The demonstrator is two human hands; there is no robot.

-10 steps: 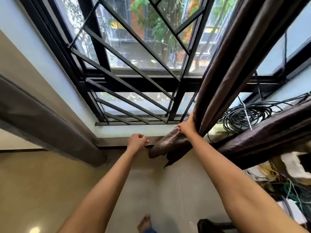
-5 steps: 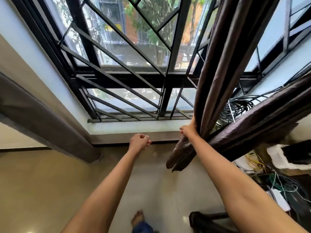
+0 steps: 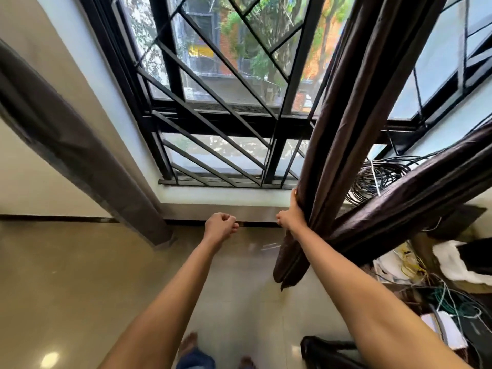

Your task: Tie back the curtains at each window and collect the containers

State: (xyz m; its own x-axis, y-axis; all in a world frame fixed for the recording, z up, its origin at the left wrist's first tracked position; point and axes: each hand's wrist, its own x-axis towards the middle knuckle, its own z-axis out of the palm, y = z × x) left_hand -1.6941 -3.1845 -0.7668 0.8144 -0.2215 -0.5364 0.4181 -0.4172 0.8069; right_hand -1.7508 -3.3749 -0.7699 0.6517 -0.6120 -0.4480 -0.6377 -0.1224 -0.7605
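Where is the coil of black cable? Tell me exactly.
In the head view, the coil of black cable sits on the right, between the brown curtain gripped by the right hand and a second dark curtain.

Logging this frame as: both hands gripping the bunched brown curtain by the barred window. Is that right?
Not quite. Only the right hand grips the bunched brown curtain by the barred window. The head view shows the left hand curled in a fist to the left, clear of the fabric, with nothing visible in it.
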